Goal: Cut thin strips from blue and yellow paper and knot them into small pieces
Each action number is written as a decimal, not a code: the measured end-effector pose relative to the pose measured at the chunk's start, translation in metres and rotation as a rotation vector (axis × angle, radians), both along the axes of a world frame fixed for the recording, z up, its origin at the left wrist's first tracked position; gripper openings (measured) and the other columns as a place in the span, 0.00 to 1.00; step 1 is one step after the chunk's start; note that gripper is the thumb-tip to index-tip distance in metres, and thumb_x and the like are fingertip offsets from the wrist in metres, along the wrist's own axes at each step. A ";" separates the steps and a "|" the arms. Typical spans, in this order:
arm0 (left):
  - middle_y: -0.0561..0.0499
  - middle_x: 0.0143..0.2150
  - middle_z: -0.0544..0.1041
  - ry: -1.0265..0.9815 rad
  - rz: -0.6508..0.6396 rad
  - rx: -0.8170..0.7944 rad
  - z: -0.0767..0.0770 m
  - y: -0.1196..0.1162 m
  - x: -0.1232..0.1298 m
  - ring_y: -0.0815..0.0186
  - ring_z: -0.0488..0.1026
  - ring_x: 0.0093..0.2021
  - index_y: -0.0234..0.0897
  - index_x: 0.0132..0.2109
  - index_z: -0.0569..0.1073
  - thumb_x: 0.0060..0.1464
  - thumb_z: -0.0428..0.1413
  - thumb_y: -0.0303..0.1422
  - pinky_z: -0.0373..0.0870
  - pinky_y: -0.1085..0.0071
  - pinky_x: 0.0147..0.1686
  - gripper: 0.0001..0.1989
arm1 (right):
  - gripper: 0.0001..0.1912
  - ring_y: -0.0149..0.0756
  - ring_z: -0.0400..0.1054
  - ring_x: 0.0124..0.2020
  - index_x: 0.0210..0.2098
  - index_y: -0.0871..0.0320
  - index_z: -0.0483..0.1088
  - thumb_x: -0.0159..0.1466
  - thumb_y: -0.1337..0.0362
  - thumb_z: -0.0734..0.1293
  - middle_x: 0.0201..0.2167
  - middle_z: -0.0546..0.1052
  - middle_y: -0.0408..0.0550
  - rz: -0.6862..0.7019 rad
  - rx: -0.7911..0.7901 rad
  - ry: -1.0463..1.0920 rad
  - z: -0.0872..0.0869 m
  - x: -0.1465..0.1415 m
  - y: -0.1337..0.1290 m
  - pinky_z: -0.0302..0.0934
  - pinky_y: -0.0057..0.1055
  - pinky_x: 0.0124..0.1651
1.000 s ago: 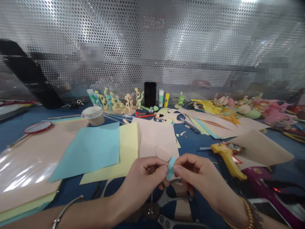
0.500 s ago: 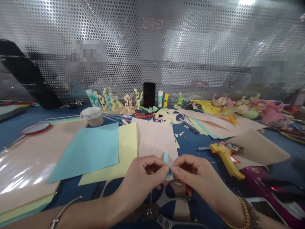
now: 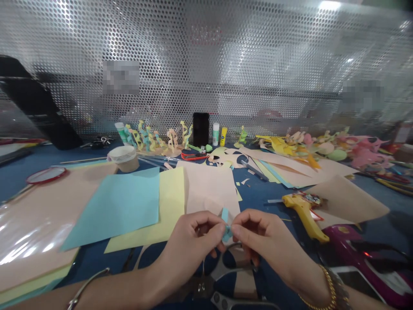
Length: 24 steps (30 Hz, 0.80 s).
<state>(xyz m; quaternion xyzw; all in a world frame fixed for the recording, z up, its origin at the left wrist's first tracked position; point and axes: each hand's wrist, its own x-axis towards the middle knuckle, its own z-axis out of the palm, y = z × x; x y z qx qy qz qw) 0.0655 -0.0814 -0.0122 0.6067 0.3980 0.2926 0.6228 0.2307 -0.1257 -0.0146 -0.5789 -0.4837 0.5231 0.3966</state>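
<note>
Turned since a moment ago, that narrow, creased light-blue paper strip (image 3: 225, 213) is pinched by left hand (image 3: 193, 243) and right hand (image 3: 274, 241)!

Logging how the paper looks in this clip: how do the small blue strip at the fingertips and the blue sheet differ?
The strip is small and narrow; the sheet is far larger and broad. The strip is pinched by the left hand and right hand; the sheet lies partly over yellow paper. Both share a similar light blue.
</note>
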 end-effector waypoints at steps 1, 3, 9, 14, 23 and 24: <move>0.55 0.19 0.72 0.004 0.000 -0.001 0.000 0.000 0.000 0.71 0.68 0.20 0.35 0.29 0.76 0.51 0.55 0.33 0.67 0.76 0.22 0.08 | 0.13 0.23 0.60 0.14 0.28 0.58 0.69 0.58 0.54 0.68 0.16 0.68 0.37 0.002 0.004 0.001 0.000 0.000 0.000 0.56 0.18 0.15; 0.55 0.19 0.72 0.005 0.000 -0.002 0.000 0.000 0.000 0.70 0.68 0.21 0.35 0.29 0.76 0.52 0.55 0.33 0.67 0.76 0.22 0.08 | 0.12 0.23 0.60 0.14 0.28 0.58 0.69 0.58 0.54 0.68 0.16 0.68 0.37 0.004 0.010 0.004 -0.001 0.001 0.000 0.57 0.18 0.16; 0.55 0.19 0.72 -0.012 -0.001 -0.017 -0.001 0.000 0.001 0.71 0.68 0.21 0.34 0.29 0.75 0.51 0.55 0.32 0.66 0.76 0.22 0.07 | 0.12 0.23 0.59 0.14 0.28 0.58 0.69 0.57 0.55 0.68 0.16 0.67 0.37 0.002 0.012 0.016 0.000 0.000 0.000 0.56 0.18 0.15; 0.55 0.19 0.72 -0.013 -0.010 -0.009 0.000 0.000 0.000 0.71 0.68 0.21 0.34 0.30 0.76 0.52 0.55 0.33 0.66 0.76 0.22 0.08 | 0.12 0.22 0.60 0.15 0.28 0.59 0.69 0.58 0.56 0.68 0.17 0.68 0.37 0.003 0.011 0.007 0.001 -0.001 0.000 0.56 0.18 0.16; 0.55 0.19 0.71 -0.011 -0.001 -0.013 0.000 0.000 0.002 0.71 0.68 0.20 0.33 0.29 0.75 0.50 0.55 0.33 0.66 0.76 0.21 0.08 | 0.14 0.22 0.59 0.14 0.28 0.59 0.69 0.57 0.53 0.68 0.17 0.68 0.38 0.020 0.031 0.012 -0.001 0.001 0.000 0.56 0.18 0.15; 0.55 0.19 0.71 -0.013 -0.001 -0.013 0.001 0.000 0.002 0.71 0.67 0.20 0.33 0.29 0.75 0.50 0.55 0.33 0.66 0.76 0.21 0.08 | 0.14 0.22 0.59 0.14 0.28 0.59 0.69 0.57 0.53 0.68 0.17 0.68 0.38 0.020 0.030 0.011 -0.001 0.001 0.000 0.56 0.18 0.15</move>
